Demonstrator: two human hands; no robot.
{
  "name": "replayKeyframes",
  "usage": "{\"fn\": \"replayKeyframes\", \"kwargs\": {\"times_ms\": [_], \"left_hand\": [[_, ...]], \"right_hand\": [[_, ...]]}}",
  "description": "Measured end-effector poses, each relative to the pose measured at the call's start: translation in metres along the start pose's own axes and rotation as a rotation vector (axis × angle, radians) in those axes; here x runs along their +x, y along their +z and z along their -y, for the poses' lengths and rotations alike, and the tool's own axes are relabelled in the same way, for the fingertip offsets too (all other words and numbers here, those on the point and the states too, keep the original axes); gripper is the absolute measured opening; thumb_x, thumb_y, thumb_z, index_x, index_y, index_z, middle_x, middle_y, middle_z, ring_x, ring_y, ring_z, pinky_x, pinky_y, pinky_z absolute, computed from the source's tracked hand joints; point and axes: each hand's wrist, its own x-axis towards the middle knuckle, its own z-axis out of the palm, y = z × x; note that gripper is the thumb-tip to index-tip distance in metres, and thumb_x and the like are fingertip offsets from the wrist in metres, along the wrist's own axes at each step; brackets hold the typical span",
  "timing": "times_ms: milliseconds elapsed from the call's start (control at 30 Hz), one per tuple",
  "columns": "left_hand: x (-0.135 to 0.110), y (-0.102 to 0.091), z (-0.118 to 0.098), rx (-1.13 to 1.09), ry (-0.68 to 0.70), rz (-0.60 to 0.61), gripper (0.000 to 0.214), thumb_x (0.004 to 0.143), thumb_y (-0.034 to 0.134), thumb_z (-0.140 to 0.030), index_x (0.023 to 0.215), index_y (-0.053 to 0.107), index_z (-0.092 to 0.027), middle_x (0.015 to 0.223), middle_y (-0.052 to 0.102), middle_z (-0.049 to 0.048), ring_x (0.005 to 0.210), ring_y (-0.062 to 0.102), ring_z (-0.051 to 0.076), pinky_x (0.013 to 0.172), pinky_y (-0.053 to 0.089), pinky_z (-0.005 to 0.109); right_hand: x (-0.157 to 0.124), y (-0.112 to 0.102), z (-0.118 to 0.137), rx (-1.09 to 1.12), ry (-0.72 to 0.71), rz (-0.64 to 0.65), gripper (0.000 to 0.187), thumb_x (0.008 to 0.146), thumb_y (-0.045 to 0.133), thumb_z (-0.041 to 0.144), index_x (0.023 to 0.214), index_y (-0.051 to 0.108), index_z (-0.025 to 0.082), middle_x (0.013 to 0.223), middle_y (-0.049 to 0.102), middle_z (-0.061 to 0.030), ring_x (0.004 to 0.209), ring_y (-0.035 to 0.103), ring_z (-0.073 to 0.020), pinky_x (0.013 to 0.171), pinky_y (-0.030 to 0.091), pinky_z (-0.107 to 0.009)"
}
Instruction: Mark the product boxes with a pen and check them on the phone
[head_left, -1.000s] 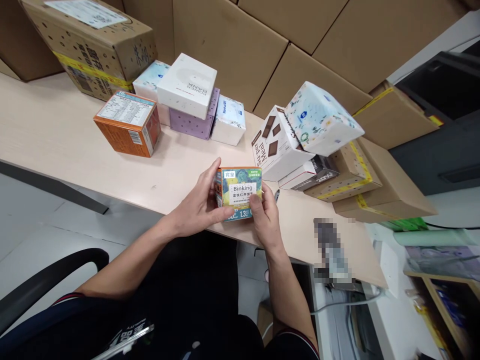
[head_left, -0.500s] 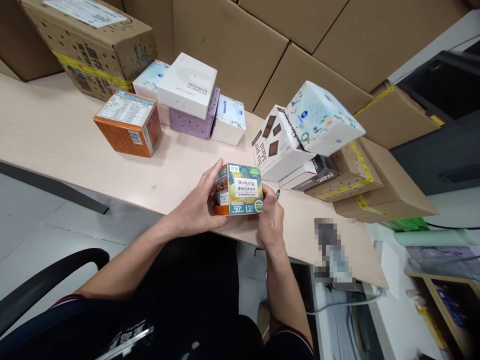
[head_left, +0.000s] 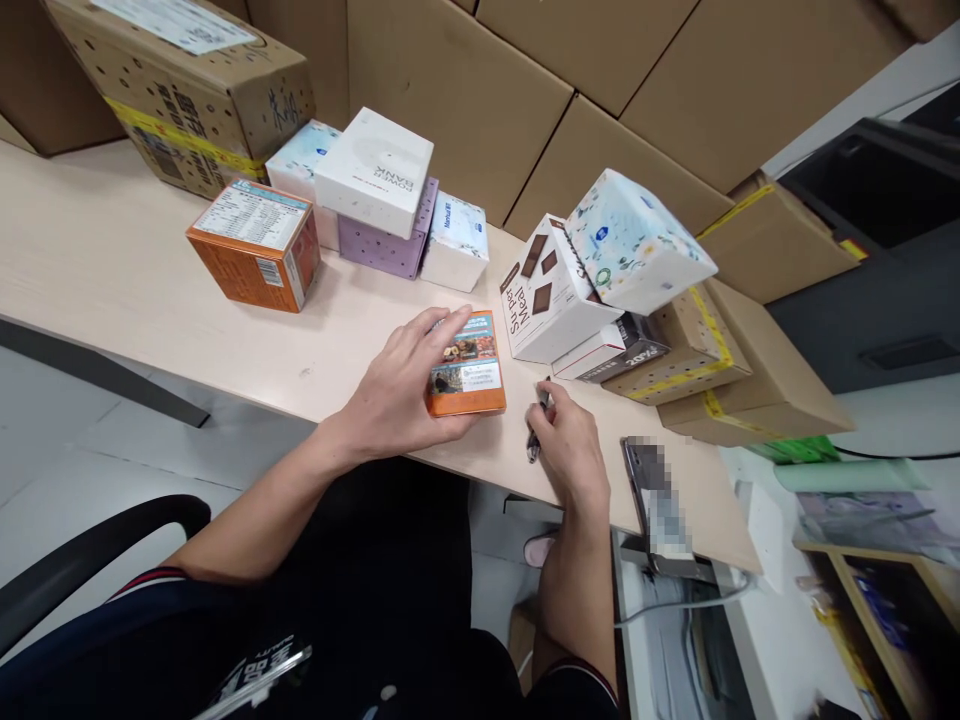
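At the near edge of the counter (head_left: 112, 270), the left hand (head_left: 397, 400) rests on a small orange box (head_left: 469, 375) that lies flat. Its fingers spread over the box's top and left side, and the thumb presses the near edge. The upward face shows food photos and a white label, whose print is too small to read.

At 3 o'clock from the box, the right hand (head_left: 574, 450) is curled shut around a dark pen (head_left: 532, 447), which lies tilted just above the counter. Further along at 3 o'clock lies a phone (head_left: 651, 488), its screen blurred.

At 1 o'clock stands a white carton (head_left: 544, 300) printed "Su-per Meal" with brown chocolate squares. A floral tissue pack (head_left: 637, 240) leans on it. Beside it is a black-and-white box (head_left: 616, 352), then cardboard parcels (head_left: 694, 345) with yellow tape.

At 10 o'clock, well apart, sits an orange carton (head_left: 255, 245) with a nutrition table on top. Behind it, a white box (head_left: 375, 170) reading "POWER BANK" rests on a purple box (head_left: 390, 248), with a white-and-blue tissue pack (head_left: 457, 240) touching the right side.

Farthest, at 11 o'clock, is a big shipping carton (head_left: 187, 90) with yellow tape, a white label and handwritten characters.
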Motion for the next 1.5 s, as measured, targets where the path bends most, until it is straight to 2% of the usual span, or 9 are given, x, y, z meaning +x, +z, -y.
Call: {"fn": "replayKeyframes", "kwargs": {"times_ms": [100, 233, 400, 500, 633, 833, 1033, 1233, 1500], "left_hand": [[0.013, -0.004, -0.004, 0.121, 0.002, 0.105, 0.093, 0.086, 0.075, -0.053, 0.161, 0.035, -0.017, 0.153, 0.050, 0.0215, 0.138, 0.050, 0.040, 0.114, 0.045, 0.055], [0.018, 0.003, -0.002, 0.164, 0.048, 0.182, 0.073, 0.090, 0.072, -0.054, 0.151, 0.051, -0.018, 0.153, 0.047, 0.0220, 0.129, 0.054, 0.039, 0.107, 0.047, 0.054], [0.001, 0.021, 0.002, 0.174, 0.130, 0.043, 0.063, 0.093, 0.071, -0.044, 0.147, 0.052, -0.018, 0.157, 0.042, 0.0257, 0.131, 0.052, 0.040, 0.104, 0.047, 0.055], [-0.011, 0.030, -0.003, 0.200, 0.213, -0.158, 0.043, 0.093, 0.072, -0.027, 0.133, 0.060, -0.020, 0.137, 0.059, 0.0188, 0.112, 0.061, 0.029, 0.091, 0.053, 0.044], [-0.014, 0.038, -0.015, 0.238, 0.362, -0.338, 0.024, 0.092, 0.073, -0.013, 0.113, 0.065, -0.019, 0.103, 0.070, 0.0076, 0.081, 0.061, 0.017, 0.069, 0.052, 0.030], [-0.012, 0.044, -0.019, 0.317, 0.335, -0.266, 0.029, 0.100, 0.066, -0.020, 0.128, 0.062, -0.024, 0.105, 0.076, 0.0048, 0.081, 0.064, 0.017, 0.066, 0.050, 0.032], [-0.014, 0.050, -0.015, 0.351, 0.295, -0.253, 0.044, 0.098, 0.067, -0.020, 0.140, 0.058, -0.029, 0.106, 0.073, 0.0044, 0.076, 0.057, 0.018, 0.066, 0.048, 0.032], [-0.012, 0.053, -0.014, 0.463, 0.318, -0.238, 0.043, 0.096, 0.064, -0.012, 0.136, 0.062, -0.028, 0.104, 0.067, 0.0047, 0.075, 0.055, 0.017, 0.067, 0.050, 0.032], [-0.012, 0.054, -0.014, 0.450, 0.300, -0.225, 0.039, 0.098, 0.060, -0.013, 0.133, 0.062, -0.028, 0.109, 0.067, 0.0066, 0.075, 0.056, 0.017, 0.064, 0.050, 0.032]], "right_hand": [[-0.002, 0.002, -0.001, 0.302, 0.032, -0.060, 0.030, 0.090, 0.056, 0.035, 0.109, 0.074, 0.021, 0.073, 0.064, 0.0007, 0.064, 0.055, -0.0156, 0.064, 0.042, -0.029], [-0.008, -0.005, 0.002, 0.918, 0.083, -0.171, 0.018, 0.086, 0.062, 0.036, 0.095, 0.070, 0.023, 0.069, 0.062, 0.0041, 0.053, 0.050, -0.0105, 0.050, 0.037, -0.023], [-0.010, -0.017, 0.003, 1.323, -0.127, -0.205, 0.033, 0.072, 0.079, 0.028, 0.102, 0.068, 0.029, 0.087, 0.074, 0.0026, 0.061, 0.062, -0.0111, 0.056, 0.049, -0.025], [-0.007, -0.018, 0.008, 1.342, -0.186, -0.268, 0.038, 0.072, 0.086, 0.028, 0.102, 0.063, 0.031, 0.084, 0.075, 0.0057, 0.062, 0.062, -0.0108, 0.059, 0.052, -0.025], [0.002, -0.015, 0.027, 1.294, -0.258, -0.377, 0.022, 0.090, 0.072, 0.043, 0.096, 0.058, 0.029, 0.058, 0.064, 0.0091, 0.049, 0.055, -0.0113, 0.051, 0.045, -0.024], [0.009, -0.007, 0.054, 1.051, -0.255, -0.380, 0.035, 0.101, 0.045, 0.058, 0.098, 0.057, 0.025, 0.062, 0.065, 0.0040, 0.048, 0.057, -0.0132, 0.050, 0.045, -0.028], [0.003, 0.003, 0.050, 0.993, -0.302, -0.327, 0.024, 0.091, 0.069, 0.043, 0.098, 0.053, 0.027, 0.065, 0.062, 0.0082, 0.058, 0.061, -0.0117, 0.058, 0.050, -0.026], [0.002, 0.006, 0.047, 1.013, -0.253, -0.449, 0.022, 0.098, 0.057, 0.045, 0.090, 0.057, 0.024, 0.064, 0.066, 0.0048, 0.049, 0.058, -0.0111, 0.049, 0.044, -0.024], [0.001, 0.013, 0.044, 0.662, -0.304, -0.500, 0.040, 0.102, 0.048, 0.057, 0.086, 0.062, 0.023, 0.064, 0.062, 0.0026, 0.054, 0.060, -0.0135, 0.054, 0.048, -0.028]]}}
